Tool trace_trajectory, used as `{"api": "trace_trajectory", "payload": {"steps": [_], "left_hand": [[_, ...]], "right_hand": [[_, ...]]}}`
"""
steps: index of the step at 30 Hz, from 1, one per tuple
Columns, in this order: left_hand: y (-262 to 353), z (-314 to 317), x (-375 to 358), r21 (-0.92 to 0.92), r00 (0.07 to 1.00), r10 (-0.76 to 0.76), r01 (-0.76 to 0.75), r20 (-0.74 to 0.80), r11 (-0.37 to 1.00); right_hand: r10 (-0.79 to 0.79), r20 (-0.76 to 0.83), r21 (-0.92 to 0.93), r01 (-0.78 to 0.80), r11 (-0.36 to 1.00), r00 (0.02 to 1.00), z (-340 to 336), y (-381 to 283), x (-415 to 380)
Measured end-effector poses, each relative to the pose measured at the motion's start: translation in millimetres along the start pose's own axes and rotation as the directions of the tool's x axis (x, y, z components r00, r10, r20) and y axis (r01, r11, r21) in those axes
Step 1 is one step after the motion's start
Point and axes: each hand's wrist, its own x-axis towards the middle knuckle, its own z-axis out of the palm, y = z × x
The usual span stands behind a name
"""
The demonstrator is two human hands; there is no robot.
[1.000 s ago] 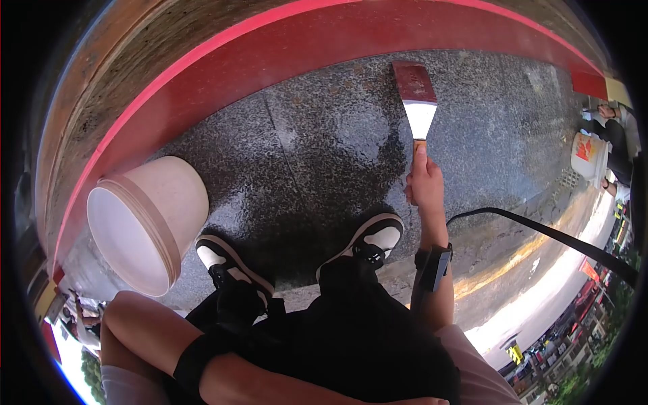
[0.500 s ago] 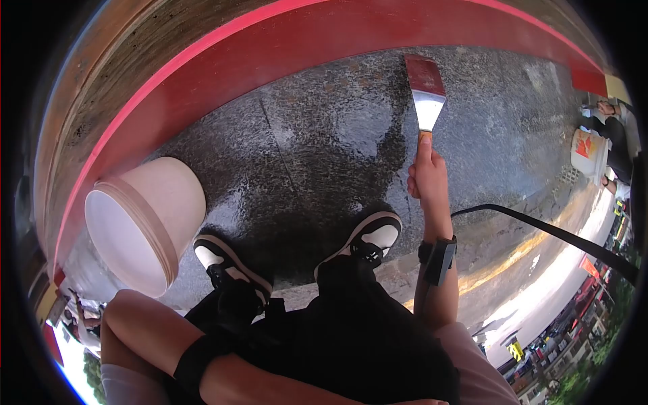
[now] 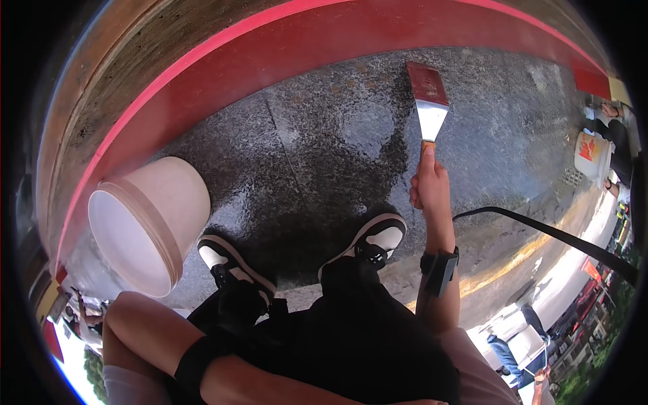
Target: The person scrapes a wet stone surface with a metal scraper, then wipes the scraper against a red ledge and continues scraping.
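Observation:
My right hand (image 3: 430,182) is wrapped round the wooden handle of a scraper (image 3: 430,111), thumb along the top. Its wide metal blade points away from me over the wet, dark stone floor (image 3: 324,128), and the blade's outer part looks dark red. My left arm bends across my lap. Only part of my left hand (image 3: 283,391) shows at the bottom edge, its fingers mostly cut off. Left of my shoes (image 3: 381,236), a large white bucket (image 3: 172,192) lies tilted with its wide end facing left.
A red border (image 3: 223,101) with a pink stripe curves along the floor's far side. A black strap (image 3: 553,233) stretches in from the right. Beside a person at the far right stands a white pail (image 3: 592,156). Another person in blue trousers (image 3: 506,354) appears at lower right.
My right hand and the scraper have come slightly back toward me. The person in blue trousers has come into view at lower right. The bucket shows no clear movement on the floor.

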Motion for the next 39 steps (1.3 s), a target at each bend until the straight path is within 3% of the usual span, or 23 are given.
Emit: {"api": "trace_trajectory", "payload": {"steps": [11,20,23,25,34,39], "left_hand": [[-0.4,4.2,0.1,-0.015,0.995,-0.032,0.031,-0.098,0.999],[-1.1,2.6,2.3,-0.007,0.995,-0.026,0.025,-0.095,1.000],[-1.0,1.3,1.4,-0.002,0.995,-0.022,0.022,-0.096,1.000],[-1.0,0.4,1.4,0.002,0.995,-0.018,0.018,-0.094,1.000],[-9.0,-21.9,1.4,0.069,0.999,0.045,-0.045,0.003,0.997],[-7.7,-27.7,0.3,0.135,0.994,0.068,-0.080,0.091,0.988]], "right_hand": [[0.020,0.082,0.032,-0.023,0.999,0.996,-1.9,-10.7,6.7],[-0.017,0.158,-0.079,0.030,0.996,0.987,-7.1,-19.7,0.6],[0.006,0.074,-0.127,0.003,0.992,0.997,-6.0,-19.4,5.1],[-0.064,-0.043,-0.219,0.053,0.974,0.997,-4.9,-23.5,7.9],[-0.058,0.084,-0.205,0.074,0.976,0.995,-4.2,-24.2,-1.4],[-0.019,-0.029,-0.093,0.016,0.996,0.999,-2.9,-5.4,7.0]]}}
